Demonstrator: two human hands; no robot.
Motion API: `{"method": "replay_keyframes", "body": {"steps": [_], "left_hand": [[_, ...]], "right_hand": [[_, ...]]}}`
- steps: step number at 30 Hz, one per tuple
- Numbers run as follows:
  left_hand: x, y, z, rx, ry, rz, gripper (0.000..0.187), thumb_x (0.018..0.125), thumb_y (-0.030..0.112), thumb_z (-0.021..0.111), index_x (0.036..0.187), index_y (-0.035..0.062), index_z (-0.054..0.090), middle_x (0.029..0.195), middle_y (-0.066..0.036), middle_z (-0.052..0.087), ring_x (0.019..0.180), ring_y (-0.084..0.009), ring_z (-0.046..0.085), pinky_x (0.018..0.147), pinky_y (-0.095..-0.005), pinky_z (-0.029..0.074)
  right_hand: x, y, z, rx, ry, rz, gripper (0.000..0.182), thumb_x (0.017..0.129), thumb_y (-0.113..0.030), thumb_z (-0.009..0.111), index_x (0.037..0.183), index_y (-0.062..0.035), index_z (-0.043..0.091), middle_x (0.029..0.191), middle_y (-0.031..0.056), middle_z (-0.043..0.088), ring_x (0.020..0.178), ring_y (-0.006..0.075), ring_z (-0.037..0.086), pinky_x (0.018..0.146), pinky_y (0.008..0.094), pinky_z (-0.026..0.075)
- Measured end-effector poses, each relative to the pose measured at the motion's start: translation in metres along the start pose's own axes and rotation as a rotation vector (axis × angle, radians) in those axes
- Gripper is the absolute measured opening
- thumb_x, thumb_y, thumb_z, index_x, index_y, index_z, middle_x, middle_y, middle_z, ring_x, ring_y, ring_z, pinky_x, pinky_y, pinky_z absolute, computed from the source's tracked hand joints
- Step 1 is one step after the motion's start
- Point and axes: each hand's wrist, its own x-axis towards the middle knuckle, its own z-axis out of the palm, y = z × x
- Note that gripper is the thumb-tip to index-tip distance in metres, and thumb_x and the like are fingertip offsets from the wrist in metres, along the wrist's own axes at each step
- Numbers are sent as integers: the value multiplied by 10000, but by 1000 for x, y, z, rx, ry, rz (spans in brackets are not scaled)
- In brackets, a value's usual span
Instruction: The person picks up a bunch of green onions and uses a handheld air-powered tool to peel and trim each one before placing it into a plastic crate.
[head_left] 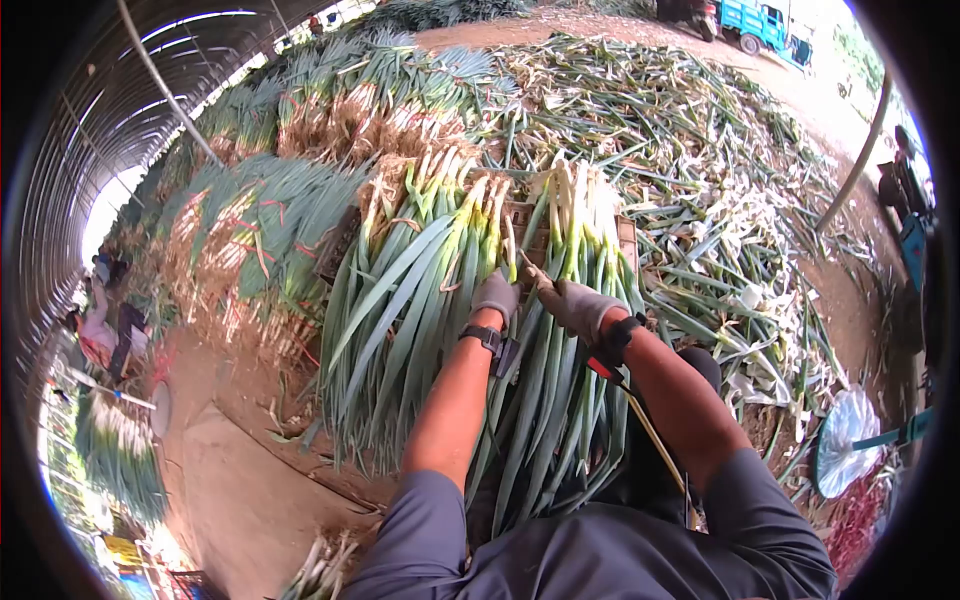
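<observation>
Two heaps of long green onions lie side by side in front of me, an untrimmed left heap (pixel 400 260) with roots and a right heap (pixel 585 220) with pale stalk ends. Between them, my gloved left hand (pixel 497 297) is closed around a green onion stalk (pixel 510 245) that points away from me. Just right of it, my gloved right hand (pixel 575 305) is closed, its fingertips near that stalk; what it holds is too small to make out. A brown crate (pixel 628 240) shows partly under the onions.
Bundled onions (pixel 225 230) are piled at the left. Loose leaves (pixel 700 220) cover the ground at the right. Another person (pixel 100 325) is at the far left. A plastic-covered round seat (pixel 848 440) stands at the lower right, a blue vehicle (pixel 750 25) at the back.
</observation>
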Motion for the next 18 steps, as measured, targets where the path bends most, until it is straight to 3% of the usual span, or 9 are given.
{"method": "replay_keyframes", "body": {"steps": [2, 6, 9, 10, 13, 18], "left_hand": [[-6, -3, 0, -56, -7, -9, 463, 890, 401, 714, 1273, 143, 680, 1142, -264, 709, 1078, -449, 680, 913, -501, 544], [-19, -12, -6, -147, -70, 13, 513, 880, 468, 705, 1238, 101, 680, 1143, -242, 720, 1095, -426, 682, 929, -492, 537], [-43, -5, -27, -173, -94, 12, 489, 881, 463, 686, 1230, 120, 679, 1138, -222, 727, 1095, -415, 683, 929, -494, 534], [-48, -5, -29, -178, -90, 3, 463, 885, 450, 675, 1229, 140, 682, 1131, -216, 729, 1089, -415, 683, 921, -496, 534], [-56, -14, -32, -221, -98, 19, 407, 884, 390, 665, 1221, 162, 686, 1135, -218, 723, 1093, -427, 674, 921, -502, 532], [-59, -34, -16, -159, -34, 30, 412, 891, 413, 677, 1209, 153, 700, 1153, -221, 717, 1105, -447, 655, 945, -512, 528]], "right_hand": [[5, -13, 6, -64, 46, 1, 630, 1018, -545, 400, 924, 27, 645, 734, 121, 656, 641, 242, 652, 598, 403, 516], [19, -28, 12, -215, 20, 85, 692, 1014, -560, 357, 1010, 41, 699, 777, 180, 695, 704, 314, 689, 677, 443, 531], [36, -26, 19, -287, 100, -37, 698, 1009, -567, 364, 1048, 34, 717, 836, 216, 716, 770, 337, 718, 708, 444, 544], [30, -37, 16, -269, 39, 36, 693, 1001, -574, 374, 1073, 18, 728, 893, 223, 731, 855, 345, 737, 770, 439, 554], [48, -37, 20, -315, 76, 69, 701, 992, -588, 373, 1091, 9, 727, 935, 227, 736, 919, 352, 738, 824, 440, 551], [67, -37, 18, -451, 85, -41, 698, 991, -595, 348, 1149, -26, 722, 1027, 222, 739, 1005, 363, 724, 904, 428, 534]]}}
